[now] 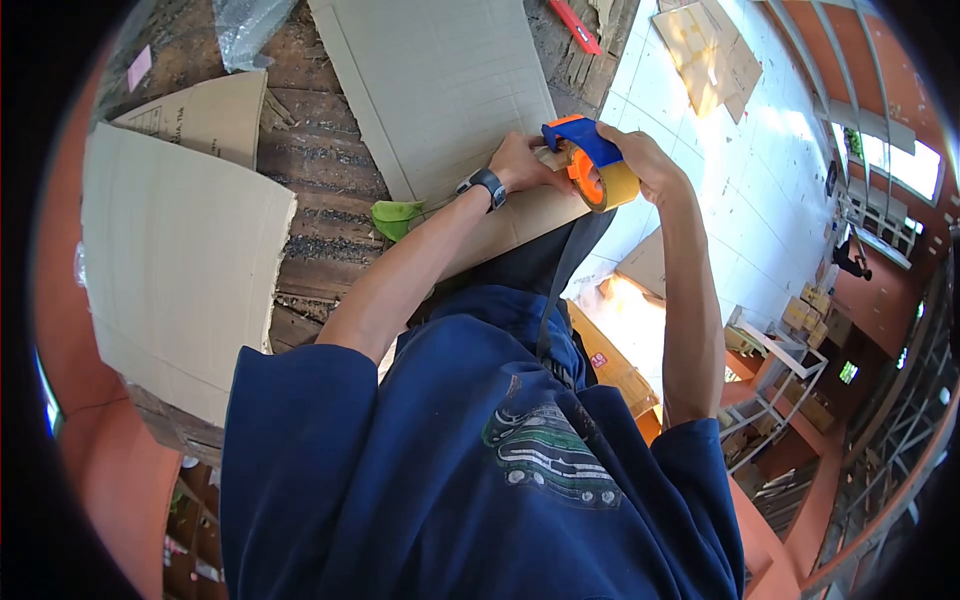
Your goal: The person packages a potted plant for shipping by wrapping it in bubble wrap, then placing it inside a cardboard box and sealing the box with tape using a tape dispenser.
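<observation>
My right hand [648,165] is wrapped around the back of a blue and orange tape dispenser [590,138]. A wide roll of yellowish tape [622,188] sits in it. At the dispenser's front, my left hand [522,163] has its fingers curled in a pinch at the loose tape end; the fingertips are partly hidden. A dark watch is on the left wrist. Under both hands lies a large cardboard sheet [440,90], with a folded flap [520,222] along its near edge.
A worn wooden table [325,190] carries another cardboard piece [190,260], a green object [397,216], clear plastic wrap [248,30] and a red cutter-like tool [577,26]. Flattened cardboard [708,58] lies on the white tiled floor [745,185]. A white metal rack [775,375] stands at right.
</observation>
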`<state>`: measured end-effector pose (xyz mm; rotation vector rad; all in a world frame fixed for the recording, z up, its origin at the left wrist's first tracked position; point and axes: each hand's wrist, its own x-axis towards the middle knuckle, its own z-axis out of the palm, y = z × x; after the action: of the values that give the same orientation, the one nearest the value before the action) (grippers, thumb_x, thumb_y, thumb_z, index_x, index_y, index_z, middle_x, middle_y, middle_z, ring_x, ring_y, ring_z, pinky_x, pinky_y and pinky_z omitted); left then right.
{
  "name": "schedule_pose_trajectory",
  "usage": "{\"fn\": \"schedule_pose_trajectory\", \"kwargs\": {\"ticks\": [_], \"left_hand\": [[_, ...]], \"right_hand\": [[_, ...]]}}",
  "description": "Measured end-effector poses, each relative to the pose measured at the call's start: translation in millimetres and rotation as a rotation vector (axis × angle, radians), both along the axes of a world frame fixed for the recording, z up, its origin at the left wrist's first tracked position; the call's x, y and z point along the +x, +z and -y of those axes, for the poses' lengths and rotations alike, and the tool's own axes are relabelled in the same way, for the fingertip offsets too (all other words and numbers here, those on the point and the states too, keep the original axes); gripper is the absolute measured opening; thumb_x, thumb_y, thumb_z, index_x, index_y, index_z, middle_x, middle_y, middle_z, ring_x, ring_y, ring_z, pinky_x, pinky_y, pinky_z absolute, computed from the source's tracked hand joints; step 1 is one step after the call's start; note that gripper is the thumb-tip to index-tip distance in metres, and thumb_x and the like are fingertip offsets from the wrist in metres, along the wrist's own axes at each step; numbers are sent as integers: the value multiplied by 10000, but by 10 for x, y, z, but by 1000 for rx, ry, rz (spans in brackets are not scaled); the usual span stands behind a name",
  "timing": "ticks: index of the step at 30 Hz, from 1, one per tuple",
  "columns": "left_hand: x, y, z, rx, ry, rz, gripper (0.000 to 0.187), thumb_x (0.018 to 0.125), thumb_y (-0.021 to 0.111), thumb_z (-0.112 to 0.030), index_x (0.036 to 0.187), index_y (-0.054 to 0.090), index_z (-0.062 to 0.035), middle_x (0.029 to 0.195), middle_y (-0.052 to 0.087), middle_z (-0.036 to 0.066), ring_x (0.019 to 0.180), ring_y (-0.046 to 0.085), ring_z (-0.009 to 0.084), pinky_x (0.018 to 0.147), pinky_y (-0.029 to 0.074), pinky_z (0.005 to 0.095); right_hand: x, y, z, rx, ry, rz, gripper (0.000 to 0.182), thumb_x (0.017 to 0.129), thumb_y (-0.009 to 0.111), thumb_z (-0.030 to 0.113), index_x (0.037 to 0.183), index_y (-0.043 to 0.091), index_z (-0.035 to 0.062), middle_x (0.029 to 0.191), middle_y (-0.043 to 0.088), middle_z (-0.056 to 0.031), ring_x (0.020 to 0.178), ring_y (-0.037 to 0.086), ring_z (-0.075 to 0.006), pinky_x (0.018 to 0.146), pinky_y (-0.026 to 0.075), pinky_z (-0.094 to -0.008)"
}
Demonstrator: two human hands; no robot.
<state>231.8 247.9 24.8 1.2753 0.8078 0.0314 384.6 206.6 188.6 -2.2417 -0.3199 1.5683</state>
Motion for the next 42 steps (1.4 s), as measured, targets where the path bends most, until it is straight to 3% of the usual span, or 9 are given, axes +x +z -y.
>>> {"fn": "schedule_pose_trajectory", "kwargs": {"ticks": [11, 15, 18, 21, 24, 30, 36, 41, 42], "left_hand": [[56, -36, -68, 103, -181, -95, 1022, 433, 947, -496, 1306, 626, -70, 1352, 569, 228, 1272, 544, 299, 1059, 416, 346], [61, -21, -109, 99, -188, -87, 1108, 400, 919, -572, 1377, 581, -174, 1264, 644, 171, 1118, 639, 219, 982, 461, 300], [79, 23, -114, 155, -243, -125, 1098, 408, 907, -594, 1371, 588, -173, 1258, 649, 165, 1101, 647, 228, 967, 472, 302], [62, 122, -166, 158, -330, -143, 1029, 481, 930, -508, 1367, 582, -117, 1312, 609, 167, 1120, 615, 243, 974, 464, 341], [135, 75, -137, 669, -263, 32, 947, 459, 881, -594, 1248, 677, -111, 1021, 720, 178, 933, 691, 283, 859, 526, 379], [288, 487, -231, 680, -604, 66, 778, 577, 860, -499, 1175, 690, -31, 895, 665, 201, 898, 651, 344, 835, 507, 409], [372, 590, -170, 726, -653, 32, 686, 587, 851, -493, 1102, 722, -58, 967, 673, 238, 907, 656, 359, 824, 512, 422], [393, 562, -222, 722, -715, -44, 797, 605, 883, -435, 1242, 570, -71, 1061, 642, 215, 989, 646, 379, 884, 517, 421], [422, 590, -221, 719, -713, -48, 825, 617, 889, -421, 1277, 529, -80, 1121, 625, 215, 1013, 640, 385, 901, 517, 424]], "right_hand": [[-30, 199, 267, 32, 40, 124, 568, 817, 748, 434, 913, 660, -119, 751, 684, -131, 593, 675, -186, 510, 517, -273], [139, 454, 804, 12, 59, 149, 560, 845, 711, 456, 914, 677, -98, 752, 680, -113, 581, 647, -165, 554, 509, -269], [-89, 101, 1475, 38, -114, 335, 549, 867, 680, 460, 923, 686, -86, 760, 681, -100, 608, 647, -166, 578, 499, -276], [-388, 0, 1770, 198, -235, 195, 519, 870, 688, 431, 934, 681, -83, 764, 681, -104, 625, 659, -169, 591, 511, -276], [-463, -147, 1895, 325, -184, 157, 500, 920, 656, 430, 817, 696, -57, 638, 651, -88, 538, 637, -139, 512, 495, -268], [-376, -73, 2007, 326, -172, 194, 560, 890, 670, 507, 769, 700, -39, 575, 603, -61, 516, 595, -118, 496, 455, -277], [-361, -117, 2154, 322, -204, 180, 577, 863, 688, 516, 749, 690, -50, 557, 583, -57, 525, 559, -107, 509, 438, -287], [-267, -536, 2204, 360, -231, 122, 552, 842, 711, 494, 794, 727, -56, 602, 635, -69, 556, 592, -108, 530, 471, -311], [-241, -533, 2190, 417, -263, 92, 508, 836, 740, 455, 694, 681, -29, 560, 604, -59, 503, 605, -122, 474, 461, -265]]}}
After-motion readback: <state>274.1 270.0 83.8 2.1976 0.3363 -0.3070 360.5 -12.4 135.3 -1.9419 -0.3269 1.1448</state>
